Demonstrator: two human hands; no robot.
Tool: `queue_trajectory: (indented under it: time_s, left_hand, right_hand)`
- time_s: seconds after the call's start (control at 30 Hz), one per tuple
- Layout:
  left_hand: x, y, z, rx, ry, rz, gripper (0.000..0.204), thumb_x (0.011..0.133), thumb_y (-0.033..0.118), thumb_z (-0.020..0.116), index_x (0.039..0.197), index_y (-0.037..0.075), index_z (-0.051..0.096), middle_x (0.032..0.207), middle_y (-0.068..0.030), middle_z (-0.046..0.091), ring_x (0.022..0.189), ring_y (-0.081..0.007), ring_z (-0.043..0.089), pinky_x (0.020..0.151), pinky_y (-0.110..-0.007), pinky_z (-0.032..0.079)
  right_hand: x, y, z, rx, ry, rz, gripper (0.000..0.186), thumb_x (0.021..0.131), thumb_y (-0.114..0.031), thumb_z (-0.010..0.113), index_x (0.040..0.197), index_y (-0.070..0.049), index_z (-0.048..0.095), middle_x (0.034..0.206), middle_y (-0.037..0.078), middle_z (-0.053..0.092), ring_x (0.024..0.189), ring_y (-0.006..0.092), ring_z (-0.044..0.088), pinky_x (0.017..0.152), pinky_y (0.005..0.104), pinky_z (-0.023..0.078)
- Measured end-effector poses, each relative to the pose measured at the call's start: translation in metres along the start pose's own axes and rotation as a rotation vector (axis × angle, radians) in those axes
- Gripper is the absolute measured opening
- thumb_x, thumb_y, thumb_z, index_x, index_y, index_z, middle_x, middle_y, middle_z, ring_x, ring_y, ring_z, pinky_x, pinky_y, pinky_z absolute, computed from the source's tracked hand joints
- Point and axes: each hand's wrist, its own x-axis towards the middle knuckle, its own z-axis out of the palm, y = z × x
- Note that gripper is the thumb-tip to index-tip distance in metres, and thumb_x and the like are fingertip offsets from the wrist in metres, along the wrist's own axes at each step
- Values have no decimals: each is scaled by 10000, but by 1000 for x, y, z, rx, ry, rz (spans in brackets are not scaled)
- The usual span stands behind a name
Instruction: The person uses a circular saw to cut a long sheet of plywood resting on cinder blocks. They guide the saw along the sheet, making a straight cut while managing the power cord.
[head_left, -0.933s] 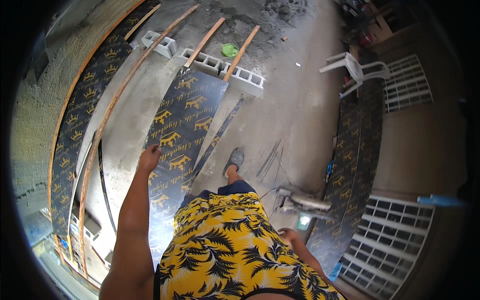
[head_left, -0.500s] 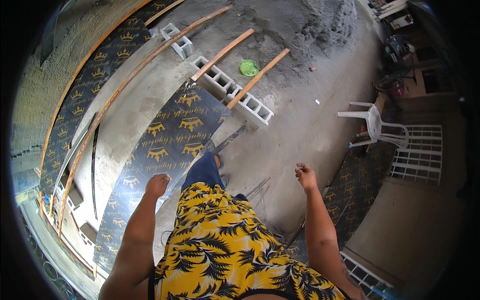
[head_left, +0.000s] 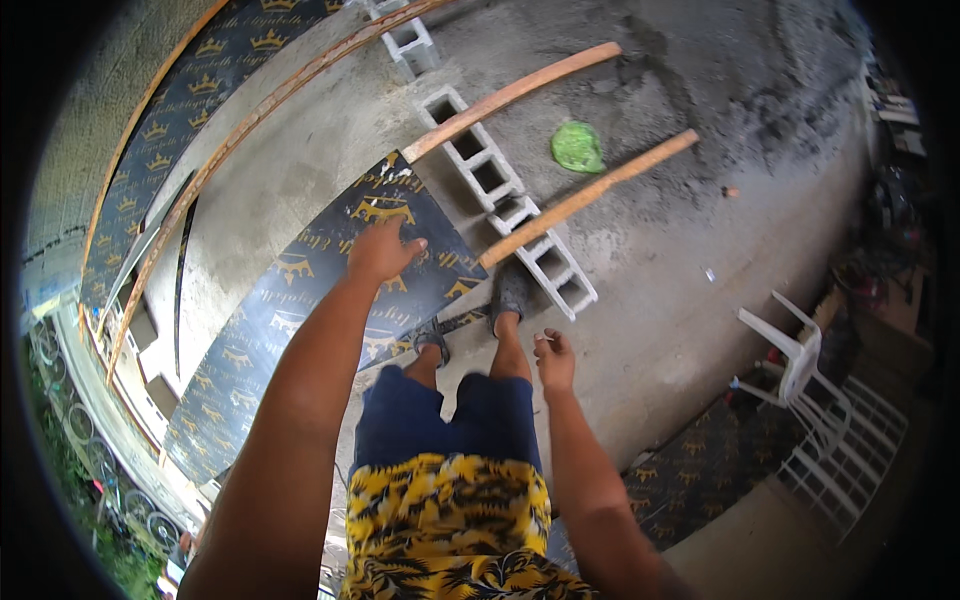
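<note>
My left hand [head_left: 383, 250] reaches over a long dark board [head_left: 270, 330] printed with gold crowns. Its thumb stands apart from the fingers, and I cannot tell whether they touch the surface. To the right, my right hand [head_left: 555, 360] hangs above the concrete floor with its fingers curled. A tiny pale spot shows at those fingertips, too small to name. Just beyond the board's far end lies a row of hollow concrete blocks [head_left: 490, 178]. Two wooden strips, a farther one [head_left: 520, 95] and a nearer one [head_left: 600, 193], rest across these blocks.
A green plastic bag [head_left: 576, 147] lies past the blocks, near grey sand [head_left: 760, 90]. Another hollow block [head_left: 408, 45] stands farther off. A long wooden strip [head_left: 240, 130] runs along the left. At the right are a white plastic chair [head_left: 800, 365] and a white grille [head_left: 850, 450].
My left hand has moved forward and right, over the board. My right hand has shifted left in view. The view has moved closer to the blocks, and both my feet now show.
</note>
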Motion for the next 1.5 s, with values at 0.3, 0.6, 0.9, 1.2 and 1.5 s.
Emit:
queue_trajectory:
  time_s: [0.3, 0.6, 0.9, 1.2, 1.5]
  left_hand:
    - [252, -65, 63, 447, 270, 52, 821, 842, 489, 851, 1459, 30, 562, 1347, -224, 676, 1269, -394, 641, 1084, -481, 517]
    - [323, -30, 112, 675, 101, -94, 581, 904, 418, 831, 1299, 58, 602, 1289, -172, 709, 1237, -348, 681, 1025, -478, 550]
    - [316, -30, 105, 656, 50, -24, 511, 919, 311, 822, 1276, 33, 584, 1278, -185, 702, 1223, -371, 674, 1044, -467, 557]
    - [312, -38, 118, 589, 64, -18, 557, 909, 363, 830, 1291, 46, 578, 1300, -202, 685, 1238, -399, 648, 1029, -513, 532]
    - [239, -74, 137, 310, 609, 138, 786, 910, 434, 786, 1525, 62, 469, 1463, -245, 561, 1352, -437, 530, 1153, -529, 420]
  right_hand:
    - [3, 80, 145, -667, -634, -90, 489, 939, -306, 765, 1362, -98, 634, 1272, 238, 676, 1167, 446, 657, 1004, 478, 559]
    - [31, 28, 128, -620, -658, -191, 403, 948, -259, 736, 1298, -71, 666, 1098, 215, 700, 1036, 421, 691, 931, 502, 567]
    - [37, 23, 129, -698, -675, -210, 397, 928, -260, 745, 1288, -104, 686, 1091, 199, 702, 1038, 408, 686, 934, 515, 558]
    - [35, 30, 134, -758, -717, -182, 449, 931, -268, 739, 1343, -111, 655, 1149, 209, 693, 1096, 425, 667, 979, 512, 550]
    - [38, 44, 137, -714, -785, -149, 444, 937, -251, 728, 1348, -91, 672, 1207, 229, 699, 1125, 422, 678, 1010, 497, 548]
